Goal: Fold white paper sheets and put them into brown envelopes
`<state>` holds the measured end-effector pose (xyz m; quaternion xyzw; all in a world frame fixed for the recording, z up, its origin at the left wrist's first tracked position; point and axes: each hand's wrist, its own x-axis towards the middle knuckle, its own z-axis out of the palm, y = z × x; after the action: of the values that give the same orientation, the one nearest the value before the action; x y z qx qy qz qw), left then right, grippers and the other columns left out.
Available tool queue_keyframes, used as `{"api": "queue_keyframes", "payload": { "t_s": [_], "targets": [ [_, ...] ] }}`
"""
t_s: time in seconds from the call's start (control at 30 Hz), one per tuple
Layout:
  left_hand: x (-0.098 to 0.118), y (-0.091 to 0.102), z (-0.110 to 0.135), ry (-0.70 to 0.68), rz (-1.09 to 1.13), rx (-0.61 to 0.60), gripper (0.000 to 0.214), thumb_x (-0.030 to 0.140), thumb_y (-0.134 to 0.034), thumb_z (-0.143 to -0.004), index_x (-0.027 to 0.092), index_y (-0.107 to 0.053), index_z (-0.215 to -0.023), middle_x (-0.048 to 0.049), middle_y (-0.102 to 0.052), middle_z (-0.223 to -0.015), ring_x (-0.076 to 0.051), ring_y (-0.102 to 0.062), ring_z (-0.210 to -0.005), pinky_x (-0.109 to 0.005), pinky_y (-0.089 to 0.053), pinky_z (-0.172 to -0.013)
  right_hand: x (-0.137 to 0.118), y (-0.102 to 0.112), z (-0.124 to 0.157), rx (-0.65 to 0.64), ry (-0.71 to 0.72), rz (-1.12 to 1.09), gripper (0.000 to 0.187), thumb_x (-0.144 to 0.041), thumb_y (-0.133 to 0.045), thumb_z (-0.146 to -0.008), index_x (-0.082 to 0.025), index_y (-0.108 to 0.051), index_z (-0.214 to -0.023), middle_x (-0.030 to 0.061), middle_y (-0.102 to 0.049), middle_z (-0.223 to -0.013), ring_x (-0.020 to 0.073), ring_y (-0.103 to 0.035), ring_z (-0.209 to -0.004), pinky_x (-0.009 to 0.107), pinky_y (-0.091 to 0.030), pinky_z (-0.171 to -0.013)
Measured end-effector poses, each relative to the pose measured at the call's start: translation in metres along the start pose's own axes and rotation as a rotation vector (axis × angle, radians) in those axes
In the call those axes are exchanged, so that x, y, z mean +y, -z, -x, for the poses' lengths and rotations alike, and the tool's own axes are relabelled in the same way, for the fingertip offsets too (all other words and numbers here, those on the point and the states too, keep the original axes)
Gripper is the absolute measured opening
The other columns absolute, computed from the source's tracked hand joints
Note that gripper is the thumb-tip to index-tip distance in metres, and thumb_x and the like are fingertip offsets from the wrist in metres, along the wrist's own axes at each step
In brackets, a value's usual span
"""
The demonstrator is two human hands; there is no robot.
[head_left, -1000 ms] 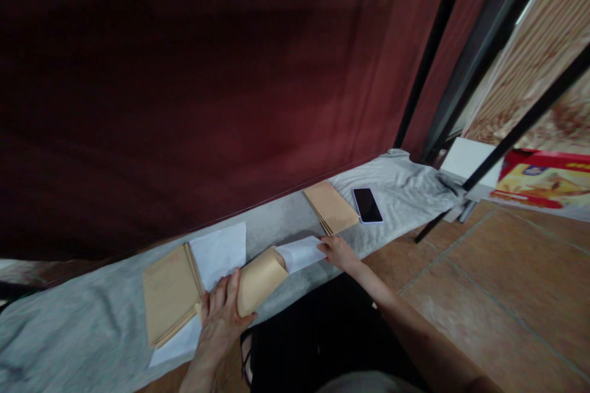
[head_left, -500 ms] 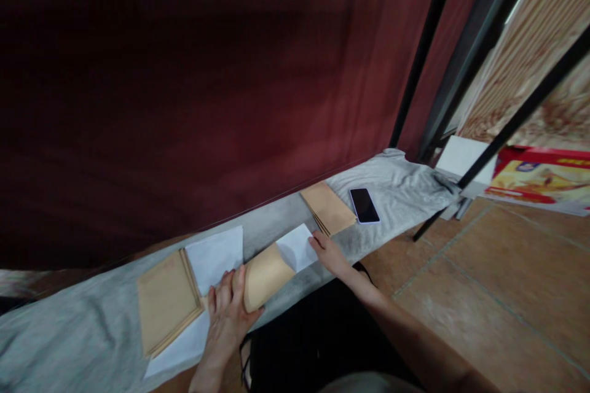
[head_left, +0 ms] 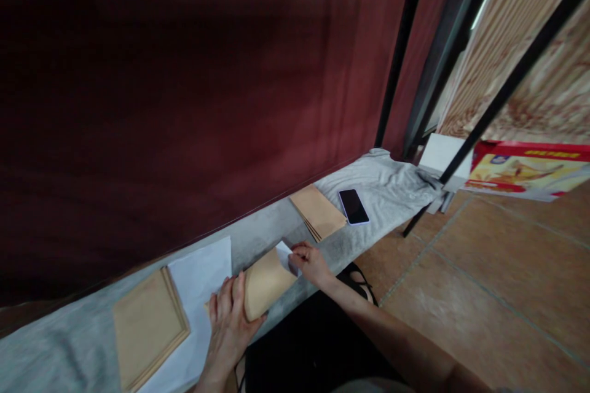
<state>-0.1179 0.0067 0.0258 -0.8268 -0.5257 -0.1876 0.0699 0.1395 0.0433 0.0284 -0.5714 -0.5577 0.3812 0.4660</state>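
Note:
My left hand (head_left: 230, 319) lies on the near end of a brown envelope (head_left: 265, 279) and holds it down on the grey cloth (head_left: 258, 239), thumb under its edge. My right hand (head_left: 310, 261) pinches the last bit of a folded white paper (head_left: 284, 254) that sticks out of the envelope's open end. Most of that paper is hidden inside the envelope.
A stack of brown envelopes (head_left: 145, 325) lies at the left on loose white sheets (head_left: 198, 276). Another envelope stack (head_left: 317, 212) and a black phone (head_left: 353, 206) lie to the right. A dark red wall stands behind. Black metal posts, a white box (head_left: 442, 153) and tiled floor are at right.
My right hand has pushed the white paper leftward into the envelope, so only a corner shows now. The view has shifted, and the left stack has slid toward the lower left.

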Motion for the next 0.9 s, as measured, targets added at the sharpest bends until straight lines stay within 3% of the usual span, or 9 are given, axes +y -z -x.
{"api": "queue_keyframes", "payload": {
  "t_s": [0.17,0.33,0.53,0.7,0.9],
  "targets": [
    [0.006,0.001,-0.002,-0.002,-0.036,0.003,0.093,0.043,-0.062,-0.083,0.017,-0.014,-0.157,-0.0226,-0.039,-0.148,-0.038,-0.032,-0.143,-0.060,-0.018,-0.118,0.002,-0.004,-0.008,0.073,-0.120,-0.118,0.020,-0.024,-0.059,-0.086,-0.021,-0.071,-0.071,0.0025,-0.071,-0.087,0.0182,-0.065,-0.084,0.026,-0.050,-0.075],
    [0.009,-0.001,-0.010,-0.028,-0.037,0.027,0.098,0.042,-0.066,-0.080,0.017,-0.012,-0.158,-0.0228,-0.040,-0.147,-0.038,-0.035,-0.141,-0.059,-0.020,-0.117,-0.003,-0.012,-0.005,0.030,-0.137,-0.124,0.029,-0.021,-0.058,-0.085,-0.019,-0.060,-0.056,-0.0003,-0.063,-0.068,0.0137,-0.058,-0.064,0.022,-0.045,-0.059],
    [0.011,-0.001,-0.014,-0.020,-0.005,-0.004,0.102,0.041,-0.067,-0.079,0.019,-0.007,-0.158,-0.0215,-0.041,-0.147,-0.037,-0.037,-0.140,-0.058,-0.020,-0.117,-0.009,-0.008,0.000,0.026,-0.103,-0.062,0.026,-0.016,-0.061,-0.083,-0.019,-0.062,-0.057,0.0008,-0.067,-0.083,0.0126,-0.060,-0.071,0.020,-0.043,-0.061],
    [0.009,-0.002,-0.012,-0.028,-0.003,-0.002,0.103,0.041,-0.069,-0.078,0.018,-0.009,-0.158,-0.0220,-0.042,-0.147,-0.038,-0.037,-0.140,-0.057,-0.022,-0.116,-0.005,-0.002,-0.001,0.041,-0.101,0.031,0.023,-0.017,-0.058,-0.086,-0.020,-0.070,-0.066,0.0002,-0.066,-0.074,0.0134,-0.060,-0.068,0.021,-0.040,-0.058],
    [0.010,0.000,-0.013,-0.029,0.025,-0.009,0.098,0.042,-0.066,-0.081,0.021,-0.011,-0.158,-0.0203,-0.042,-0.148,-0.036,-0.038,-0.140,-0.057,-0.022,-0.116,-0.008,0.003,0.001,0.036,-0.083,0.062,0.019,-0.019,-0.062,-0.085,-0.021,-0.073,-0.070,0.0003,-0.068,-0.078,0.0131,-0.060,-0.068,0.021,-0.041,-0.059]
  ]
}}
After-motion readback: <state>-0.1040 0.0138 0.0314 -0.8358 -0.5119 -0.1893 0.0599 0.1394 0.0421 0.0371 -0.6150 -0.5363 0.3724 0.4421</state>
